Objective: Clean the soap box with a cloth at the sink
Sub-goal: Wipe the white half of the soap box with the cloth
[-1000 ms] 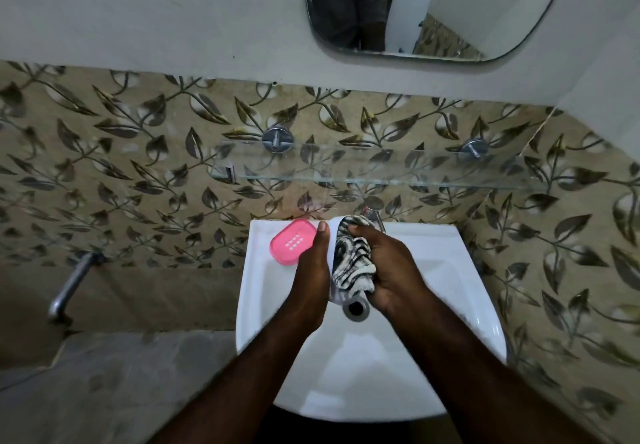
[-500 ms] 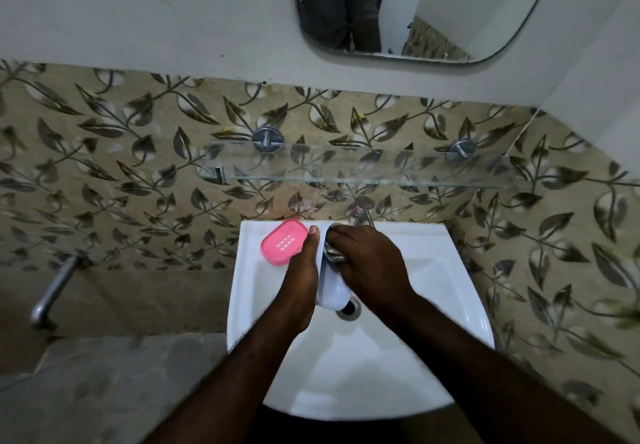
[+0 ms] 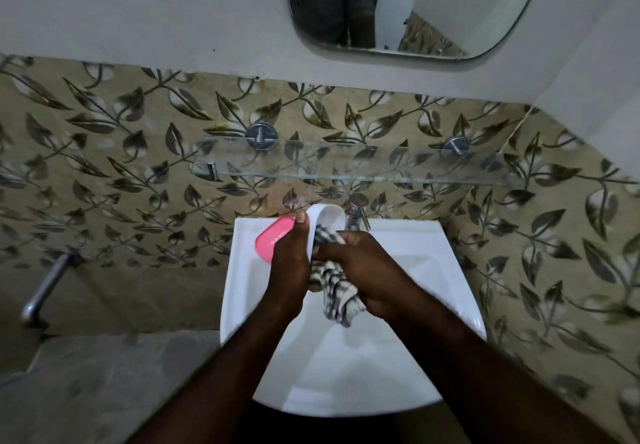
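Fingers of left hand (image 3: 289, 270) wrap box (image 3: 329, 215) | right hand (image 3: 370, 270) pinches cloth (image 3: 335, 291) | risk: box, perhaps wet, slips into sink (image 3: 443, 253)

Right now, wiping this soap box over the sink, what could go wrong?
The left hand holds the white soap box along one edge; a hard push from the cloth in the right hand might pop it loose into the sink. The pink piece sits on the rim right beside that hand, so a nudge could knock it off.
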The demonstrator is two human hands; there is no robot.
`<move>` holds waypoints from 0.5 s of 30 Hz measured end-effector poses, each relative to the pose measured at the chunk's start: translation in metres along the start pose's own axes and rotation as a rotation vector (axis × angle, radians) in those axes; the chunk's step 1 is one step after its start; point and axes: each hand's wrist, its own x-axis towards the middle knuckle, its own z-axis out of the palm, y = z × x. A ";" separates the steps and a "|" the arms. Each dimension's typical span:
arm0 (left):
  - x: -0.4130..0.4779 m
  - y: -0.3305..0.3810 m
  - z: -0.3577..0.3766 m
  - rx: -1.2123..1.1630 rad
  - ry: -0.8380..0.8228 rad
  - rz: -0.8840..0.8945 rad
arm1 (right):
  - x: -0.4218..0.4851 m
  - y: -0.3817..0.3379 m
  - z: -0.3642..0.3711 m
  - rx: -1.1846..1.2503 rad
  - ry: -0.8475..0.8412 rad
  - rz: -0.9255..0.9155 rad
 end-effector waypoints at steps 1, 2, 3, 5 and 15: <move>0.000 0.001 0.001 0.019 -0.021 0.028 | 0.001 -0.005 0.000 0.136 0.023 0.031; 0.000 0.001 0.002 0.035 -0.030 0.056 | 0.001 -0.009 -0.002 0.231 0.057 0.045; 0.000 0.001 0.003 0.045 -0.036 0.084 | 0.002 -0.013 -0.004 0.292 0.090 0.046; -0.002 -0.002 0.003 0.051 -0.047 0.119 | 0.004 -0.015 -0.007 0.313 0.103 0.013; -0.007 -0.007 0.001 0.108 0.011 -0.193 | 0.006 0.011 -0.038 -1.520 0.329 -0.808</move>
